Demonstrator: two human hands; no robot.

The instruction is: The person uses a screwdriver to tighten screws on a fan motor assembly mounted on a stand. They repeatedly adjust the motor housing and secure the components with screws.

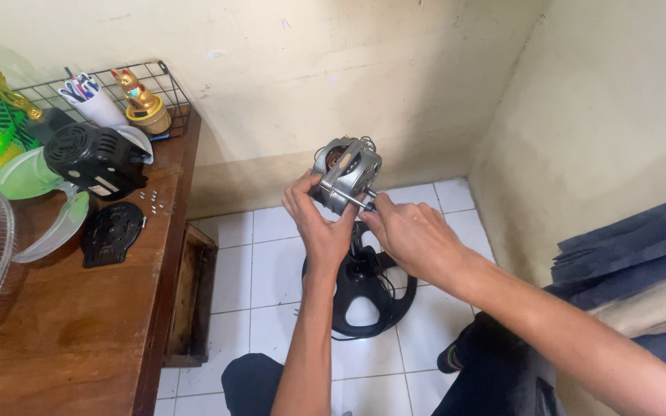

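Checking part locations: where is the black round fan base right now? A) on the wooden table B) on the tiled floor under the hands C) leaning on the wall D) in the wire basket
B: the black fan base sits on the white tiled floor, below the left hand and right hand, which hold the grey motor above it.

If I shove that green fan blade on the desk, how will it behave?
The fan blade looks like thin translucent plastic, so probably light and a bit flexible. Its curved vanes would likely rock or slide on the desk. It lies against the black motor cover, so that may shift too.
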